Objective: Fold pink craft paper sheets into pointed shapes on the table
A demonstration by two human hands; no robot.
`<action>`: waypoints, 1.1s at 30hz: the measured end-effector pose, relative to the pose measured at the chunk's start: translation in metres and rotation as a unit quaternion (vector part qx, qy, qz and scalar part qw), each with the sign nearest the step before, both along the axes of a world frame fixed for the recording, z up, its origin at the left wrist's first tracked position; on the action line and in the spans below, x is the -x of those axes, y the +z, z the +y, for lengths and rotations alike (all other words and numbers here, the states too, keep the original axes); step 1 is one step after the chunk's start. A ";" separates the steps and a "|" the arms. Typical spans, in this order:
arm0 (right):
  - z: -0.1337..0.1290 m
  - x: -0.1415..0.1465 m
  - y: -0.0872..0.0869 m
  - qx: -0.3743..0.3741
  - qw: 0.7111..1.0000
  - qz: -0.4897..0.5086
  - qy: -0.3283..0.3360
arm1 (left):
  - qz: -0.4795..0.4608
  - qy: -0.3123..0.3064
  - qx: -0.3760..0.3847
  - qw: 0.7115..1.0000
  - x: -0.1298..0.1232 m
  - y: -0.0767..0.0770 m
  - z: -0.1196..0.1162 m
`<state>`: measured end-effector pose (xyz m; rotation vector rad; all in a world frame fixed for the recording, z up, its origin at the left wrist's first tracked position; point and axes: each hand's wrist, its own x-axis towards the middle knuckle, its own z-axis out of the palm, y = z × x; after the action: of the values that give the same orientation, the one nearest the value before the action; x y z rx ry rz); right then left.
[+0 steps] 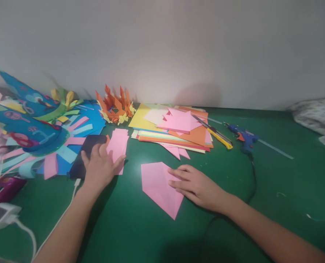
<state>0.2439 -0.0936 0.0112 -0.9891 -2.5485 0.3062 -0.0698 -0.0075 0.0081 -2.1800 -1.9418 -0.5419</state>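
A folded piece of pink paper [158,186] lies flat on the green table, with a pointed end toward me. Across its right side rest the outstretched fingers of my right hand [193,184]. My left hand [100,168] is spread over a dark phone-like slab [81,157], its thumb reaching across a small stack of pink paper strips [120,144]. Neither hand grips anything. The slab's upper right part is hidden under my left fingers, and a white cable plug [77,182] sits at its lower edge.
Behind are stacked coloured sheets [143,122], an orange paper crown [115,106] and a yellow box cutter [219,137]. A blue glue gun [246,138] trails its black cord right. Blue cone hats [39,135] with paper strips fill the left. A white charger [3,215] lies lower left.
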 end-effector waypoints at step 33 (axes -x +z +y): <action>0.000 0.002 0.005 0.028 1.000 0.005 -0.008 | -0.083 -0.472 0.137 0.867 -0.090 0.001 -0.057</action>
<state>0.2422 -0.0937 0.0165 -1.0266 -2.5345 0.3778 0.0202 -0.0642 0.0092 -3.3057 -0.8876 -0.5971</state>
